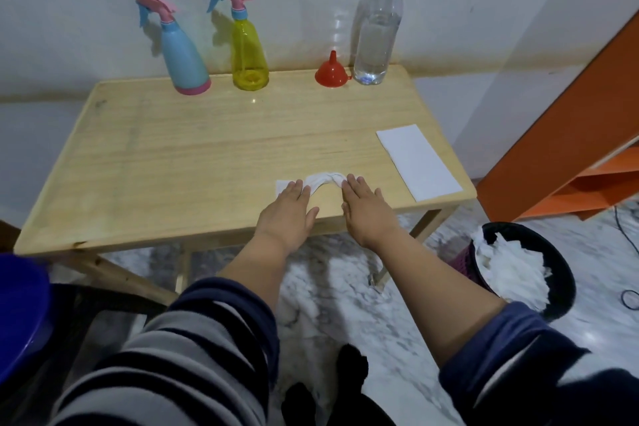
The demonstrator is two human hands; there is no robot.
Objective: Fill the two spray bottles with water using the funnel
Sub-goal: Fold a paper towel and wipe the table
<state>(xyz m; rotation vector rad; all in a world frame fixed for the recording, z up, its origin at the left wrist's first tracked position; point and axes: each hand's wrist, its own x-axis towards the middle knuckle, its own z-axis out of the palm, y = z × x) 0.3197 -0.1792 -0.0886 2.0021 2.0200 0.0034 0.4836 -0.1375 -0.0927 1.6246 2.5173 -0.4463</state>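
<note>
In the head view I see the left hand (288, 209) and right hand (363, 206) lying flat with fingers straight, each pressing one end of a bunched white tissue (323, 180) near the near edge of the wooden table (173, 156). Along the far edge stand the blue spray bottle (183, 55), yellow spray bottle (248, 48), inverted red funnel (331, 72) and clear water bottle (375, 34). A folded white paper (418, 162) lies right; a black bin (525, 263) sits on the marble floor.

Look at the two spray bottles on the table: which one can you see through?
The yellow spray bottle, standing nearer the red funnel. Its body is clear plastic, while the blue spray bottle is solid-coloured with a pink base.
</note>
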